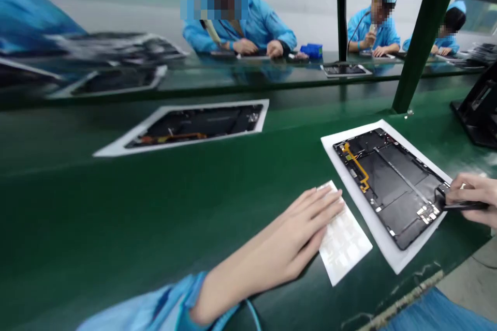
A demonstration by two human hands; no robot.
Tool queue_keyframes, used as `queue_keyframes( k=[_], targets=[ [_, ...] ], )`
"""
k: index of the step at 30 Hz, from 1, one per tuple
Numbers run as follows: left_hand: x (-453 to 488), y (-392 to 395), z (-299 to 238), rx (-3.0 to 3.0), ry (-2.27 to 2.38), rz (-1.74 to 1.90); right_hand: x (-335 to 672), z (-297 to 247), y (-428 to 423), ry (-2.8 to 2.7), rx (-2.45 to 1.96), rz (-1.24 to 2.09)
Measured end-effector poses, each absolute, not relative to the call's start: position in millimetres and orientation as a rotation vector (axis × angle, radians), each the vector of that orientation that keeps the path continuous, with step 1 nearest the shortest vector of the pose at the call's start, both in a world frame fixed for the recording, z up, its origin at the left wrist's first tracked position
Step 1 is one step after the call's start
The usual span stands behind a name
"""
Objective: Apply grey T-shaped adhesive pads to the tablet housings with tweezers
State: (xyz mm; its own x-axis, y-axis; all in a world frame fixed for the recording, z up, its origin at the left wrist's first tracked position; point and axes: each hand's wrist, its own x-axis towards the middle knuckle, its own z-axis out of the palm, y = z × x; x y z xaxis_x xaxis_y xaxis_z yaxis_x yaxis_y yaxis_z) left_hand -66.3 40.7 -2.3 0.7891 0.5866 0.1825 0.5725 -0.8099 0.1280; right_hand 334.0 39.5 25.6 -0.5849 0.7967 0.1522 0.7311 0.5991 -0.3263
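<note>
On the green conveyor belt point(116, 207), my left hand point(298, 232) lies flat and open on a white label sheet point(345, 243), just beside the white paper point(375, 225) under the tablet housing point(388, 186). My right hand point(471, 199) grips narrow a thin black tool point(462, 206) at the housing's edge; much open belt is to the left.

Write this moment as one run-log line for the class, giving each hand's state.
left hand: resting flat on white sheet | right hand: holding black tool at tablet chassis | chassis on white paper
</note>
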Motion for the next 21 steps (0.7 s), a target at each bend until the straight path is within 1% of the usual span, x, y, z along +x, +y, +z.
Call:
queue_keyframes(
  k=[4,7,9,11,13,17,19,21],
  targets=[
    [-59.9,43.9,-2.1,2.801,0.966,0.4,342.0,38.5,32.5,-2.463,-1.184,0.521],
    [-57.8,44.4,-2.0,2.766,0.959,0.406,316.3,61.0,42.2,-2.283,-1.13,0.606],
    [-57.4,44.1,-2.9,2.761,0.957,0.401,286.3,71.9,52.1,-2.104,-1.127,0.778],
    [-57.0,43.7,-4.1,2.759,0.966,0.38,251.1,76.1,62.7,-2.073,-1.063,1.035],
    [-55.8,43.3,-4.9,2.751,0.978,0.344,216.3,73.9,72.1,-2.126,-1.042,1.292],
    [-50.5,42.6,-3.9,2.712,0.999,0.27,167.6,56.9,80.9,-2.27,-0.668,1.699],
    [-48.7,42.6,-2.1,2.679,0.994,0.241,157.8,46.5,78.5,-2.244,-0.619,1.814],
    [-48.7,42.6,0.2,2.631,0.977,0.209,155.1,37.5,72.6,-2.183,-0.669,1.8]
  ],
)
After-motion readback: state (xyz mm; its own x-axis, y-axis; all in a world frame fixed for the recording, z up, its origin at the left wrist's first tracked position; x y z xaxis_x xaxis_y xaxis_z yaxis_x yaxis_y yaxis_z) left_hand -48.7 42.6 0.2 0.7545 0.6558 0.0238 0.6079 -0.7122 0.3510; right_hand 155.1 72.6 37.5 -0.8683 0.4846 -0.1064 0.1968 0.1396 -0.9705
